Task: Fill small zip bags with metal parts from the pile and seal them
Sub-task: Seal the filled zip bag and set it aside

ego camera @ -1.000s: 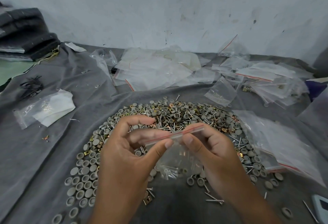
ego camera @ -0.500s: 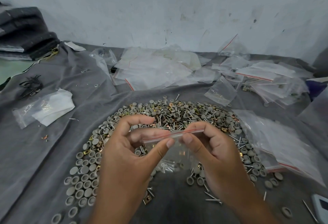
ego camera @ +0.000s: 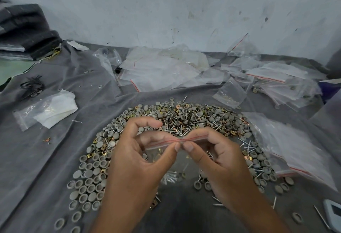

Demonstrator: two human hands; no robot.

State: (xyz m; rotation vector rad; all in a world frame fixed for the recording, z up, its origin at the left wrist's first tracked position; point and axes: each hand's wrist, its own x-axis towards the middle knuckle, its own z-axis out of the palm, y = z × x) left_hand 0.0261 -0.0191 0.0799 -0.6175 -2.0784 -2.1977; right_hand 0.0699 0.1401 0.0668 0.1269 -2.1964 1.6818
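Note:
A small clear zip bag (ego camera: 173, 160) with a red line along its top hangs between my hands above the pile. My left hand (ego camera: 136, 158) and my right hand (ego camera: 219, 160) both pinch its zip strip, thumbs nearly touching at the middle. Nails and brass clips lie in the bag's bottom. The pile of metal parts (ego camera: 184, 120), grey round caps, nails and brass clips, spreads in a ring on the grey cloth (ego camera: 55, 158) around and behind my hands.
Empty zip bags (ego camera: 162, 70) lie heaped at the back centre; more bags (ego camera: 280, 81) sit at the back right and a stack (ego camera: 295, 146) on the right. A bag with white paper (ego camera: 48, 110) lies left. A white device (ego camera: 334, 212) is at the lower right corner.
Both thumbs have slid along the zip strip toward its middle. The bag has stayed at about the same height over the pile.

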